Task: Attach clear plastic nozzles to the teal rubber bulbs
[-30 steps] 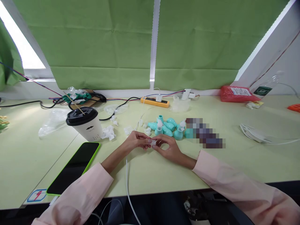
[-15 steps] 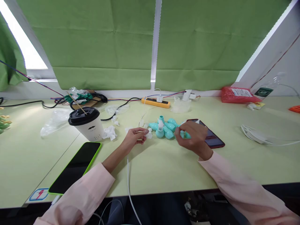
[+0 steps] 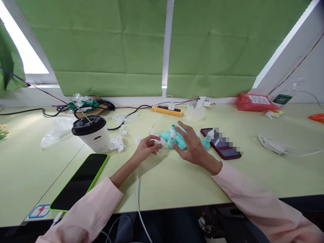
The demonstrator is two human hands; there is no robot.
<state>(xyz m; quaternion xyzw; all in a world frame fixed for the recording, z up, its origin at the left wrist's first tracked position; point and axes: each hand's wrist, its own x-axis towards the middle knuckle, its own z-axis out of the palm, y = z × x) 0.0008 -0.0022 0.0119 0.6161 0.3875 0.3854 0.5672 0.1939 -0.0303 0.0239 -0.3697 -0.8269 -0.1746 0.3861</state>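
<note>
Beside right hand [image 3: 193, 148], teal bottles [image 3: 180, 143]

A person's long left sleeve [image 3: 88, 210] and right sleeve [image 3: 260, 199] in plain pale pink cloth, loose fit, soft creases and folds, wide straight-edged cuffs [image 3: 115, 187] ending short of the wrists, bare left hand [image 3: 146, 148] and bare right hand [image 3: 194, 150], slender fingers [image 3: 186, 128], dark trousers [image 3: 162, 226] dim in shadow

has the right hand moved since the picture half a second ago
Yes. Judged against the orange power strip, the right hand has shifted left, closer to the left hand.
</note>
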